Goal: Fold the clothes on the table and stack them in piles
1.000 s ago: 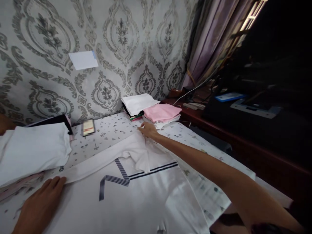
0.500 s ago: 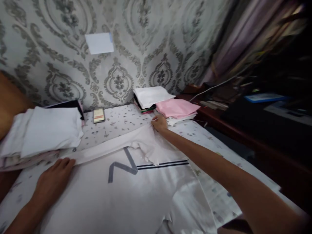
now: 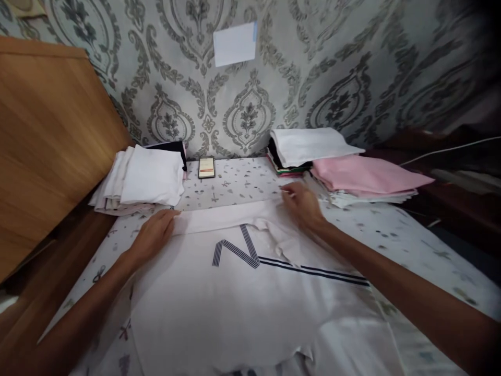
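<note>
A white garment (image 3: 219,308) with dark stripes and a zigzag mark lies spread on the patterned cloth, its far edge turned over in a long band. At the left end of that band, my left hand (image 3: 154,235) has its fingers closed on the fabric. My right hand (image 3: 303,206) pinches the fabric at the far right corner, just in front of the folded pink cloth. Between the hands, the fabric bunches near the stripes.
Folded white clothes (image 3: 152,175) are stacked at the left beside a wooden cabinet (image 3: 50,136). A phone (image 3: 206,167) lies near the wall. Further right are a white-topped stack (image 3: 313,146) and a pink-topped stack (image 3: 364,175).
The view has swung left, showing more of the cabinet. Both hands still hold the band's ends, and the garment now lies more squarely in front.
</note>
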A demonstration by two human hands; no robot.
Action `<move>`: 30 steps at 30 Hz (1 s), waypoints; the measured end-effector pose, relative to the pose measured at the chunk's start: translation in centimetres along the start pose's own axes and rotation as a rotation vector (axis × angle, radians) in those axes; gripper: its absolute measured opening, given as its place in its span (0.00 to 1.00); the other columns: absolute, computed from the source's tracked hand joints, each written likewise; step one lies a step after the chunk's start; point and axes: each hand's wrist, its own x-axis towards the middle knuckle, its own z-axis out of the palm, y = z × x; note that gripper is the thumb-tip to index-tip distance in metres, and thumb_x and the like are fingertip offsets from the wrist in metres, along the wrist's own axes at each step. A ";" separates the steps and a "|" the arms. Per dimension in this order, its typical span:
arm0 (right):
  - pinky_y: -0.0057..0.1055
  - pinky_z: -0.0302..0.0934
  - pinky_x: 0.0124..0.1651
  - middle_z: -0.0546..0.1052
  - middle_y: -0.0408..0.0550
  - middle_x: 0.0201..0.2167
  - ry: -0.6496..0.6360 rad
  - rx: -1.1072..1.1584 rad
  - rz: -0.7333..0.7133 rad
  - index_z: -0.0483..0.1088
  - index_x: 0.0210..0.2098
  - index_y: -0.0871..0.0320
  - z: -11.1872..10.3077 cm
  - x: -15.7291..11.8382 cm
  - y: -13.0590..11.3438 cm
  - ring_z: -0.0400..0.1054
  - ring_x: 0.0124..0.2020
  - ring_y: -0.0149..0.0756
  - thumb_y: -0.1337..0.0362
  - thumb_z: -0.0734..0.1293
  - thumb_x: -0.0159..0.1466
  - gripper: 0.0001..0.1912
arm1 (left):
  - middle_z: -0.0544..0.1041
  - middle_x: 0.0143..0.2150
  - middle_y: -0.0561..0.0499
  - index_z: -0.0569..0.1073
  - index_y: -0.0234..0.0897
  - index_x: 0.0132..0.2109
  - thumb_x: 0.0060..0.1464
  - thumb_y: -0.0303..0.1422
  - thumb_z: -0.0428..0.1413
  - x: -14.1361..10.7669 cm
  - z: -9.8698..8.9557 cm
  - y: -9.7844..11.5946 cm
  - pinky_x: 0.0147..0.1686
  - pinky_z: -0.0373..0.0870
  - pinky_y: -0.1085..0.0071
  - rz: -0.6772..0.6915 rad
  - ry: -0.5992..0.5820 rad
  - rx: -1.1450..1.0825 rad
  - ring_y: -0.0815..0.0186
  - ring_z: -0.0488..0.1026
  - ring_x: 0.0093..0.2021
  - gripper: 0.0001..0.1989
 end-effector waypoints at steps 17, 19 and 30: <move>0.37 0.67 0.44 0.77 0.53 0.49 -0.247 0.343 -0.161 0.73 0.48 0.57 -5.0 -5.3 -1.8 0.72 0.45 0.43 0.58 0.60 0.67 0.15 | 0.75 0.51 0.45 0.71 0.41 0.50 0.67 0.40 0.40 1.2 2.0 7.7 0.50 0.69 0.60 0.321 -0.084 -0.171 0.58 0.70 0.53 0.18; 0.38 0.66 0.47 0.77 0.52 0.46 -0.301 0.342 -0.270 0.73 0.45 0.57 -6.0 -6.6 -2.9 0.72 0.46 0.42 0.57 0.62 0.67 0.14 | 0.76 0.45 0.48 0.72 0.41 0.45 0.67 0.36 0.40 2.2 1.5 11.6 0.44 0.70 0.64 0.382 -0.203 -0.221 0.61 0.72 0.46 0.16; 0.35 0.64 0.47 0.76 0.52 0.43 -0.269 0.080 -0.234 0.72 0.45 0.57 -5.7 -12.7 -4.3 0.69 0.44 0.40 0.78 0.61 0.58 0.19 | 0.75 0.45 0.46 0.71 0.38 0.50 0.62 0.24 0.45 7.3 4.2 17.1 0.38 0.70 0.66 0.475 -0.219 0.080 0.58 0.72 0.47 0.14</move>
